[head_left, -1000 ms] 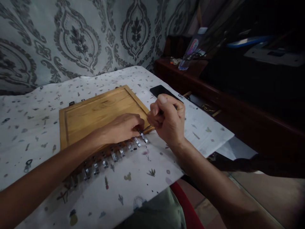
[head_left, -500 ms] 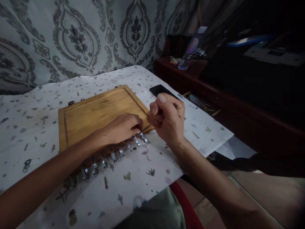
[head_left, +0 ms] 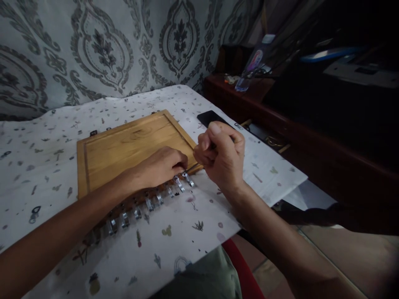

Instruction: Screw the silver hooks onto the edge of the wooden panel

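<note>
Left hand [head_left: 165, 165]: laid over rectangular yellow wooden board [head_left: 134, 143], near edge; grip unclear
Right hand [head_left: 220, 153]: clenched beside near-right corner; contents hidden

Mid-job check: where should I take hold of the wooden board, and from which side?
Probably grip the wooden board by the far part of its left rim, coming in from the left. It lies flat, and that straight rim is uncovered there; metal rings line the near edge, while the left hand and right hand crowd the near right corner.
</note>
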A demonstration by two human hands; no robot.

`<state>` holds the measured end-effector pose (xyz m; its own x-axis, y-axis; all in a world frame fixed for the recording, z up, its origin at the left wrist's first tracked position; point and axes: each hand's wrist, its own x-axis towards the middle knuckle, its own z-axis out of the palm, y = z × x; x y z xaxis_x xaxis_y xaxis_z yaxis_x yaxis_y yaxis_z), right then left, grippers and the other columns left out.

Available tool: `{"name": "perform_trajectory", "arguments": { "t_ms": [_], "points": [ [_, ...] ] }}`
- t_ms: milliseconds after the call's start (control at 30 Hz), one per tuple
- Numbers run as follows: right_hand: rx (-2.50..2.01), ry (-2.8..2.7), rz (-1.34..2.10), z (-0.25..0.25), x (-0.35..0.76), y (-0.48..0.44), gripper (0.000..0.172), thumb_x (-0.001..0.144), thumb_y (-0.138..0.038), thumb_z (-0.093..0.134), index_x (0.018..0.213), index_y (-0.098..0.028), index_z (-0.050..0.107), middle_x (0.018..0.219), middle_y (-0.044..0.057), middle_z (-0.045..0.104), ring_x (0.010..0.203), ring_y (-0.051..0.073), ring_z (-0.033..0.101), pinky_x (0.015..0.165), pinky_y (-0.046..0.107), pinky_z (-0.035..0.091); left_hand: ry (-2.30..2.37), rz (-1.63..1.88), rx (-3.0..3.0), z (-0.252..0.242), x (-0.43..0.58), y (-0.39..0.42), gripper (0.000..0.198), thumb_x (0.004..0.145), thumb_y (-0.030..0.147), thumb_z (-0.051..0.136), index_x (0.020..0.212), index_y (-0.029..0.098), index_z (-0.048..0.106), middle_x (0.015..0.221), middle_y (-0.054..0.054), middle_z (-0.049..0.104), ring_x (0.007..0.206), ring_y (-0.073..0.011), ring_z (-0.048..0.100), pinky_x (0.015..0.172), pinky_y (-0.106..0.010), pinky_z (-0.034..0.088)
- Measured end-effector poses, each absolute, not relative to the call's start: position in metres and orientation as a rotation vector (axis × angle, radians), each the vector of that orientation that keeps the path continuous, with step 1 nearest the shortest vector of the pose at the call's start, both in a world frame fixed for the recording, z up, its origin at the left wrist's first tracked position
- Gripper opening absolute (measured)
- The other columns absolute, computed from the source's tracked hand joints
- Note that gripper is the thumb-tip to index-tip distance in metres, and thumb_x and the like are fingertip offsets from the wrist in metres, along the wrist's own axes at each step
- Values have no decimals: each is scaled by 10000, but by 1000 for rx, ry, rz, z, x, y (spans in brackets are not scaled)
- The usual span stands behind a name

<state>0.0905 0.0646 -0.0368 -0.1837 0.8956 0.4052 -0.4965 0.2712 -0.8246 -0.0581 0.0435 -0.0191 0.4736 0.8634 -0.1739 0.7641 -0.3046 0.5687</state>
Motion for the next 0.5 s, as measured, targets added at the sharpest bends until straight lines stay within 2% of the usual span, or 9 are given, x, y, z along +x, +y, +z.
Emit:
{"name": "perform_trajectory", "arguments": {
  "t_ms": [500],
  "points": [
    [-420,-1168,1335,-38,89,65,462,820,-471,796,530,-216,542,455,-93,291,362,33,163,345,210,165,1404,219,2075,-26,-60,46,191,868,32,578,853,164,716,741,16,681,689,-124,602,699,-268,422]
  ]
}}
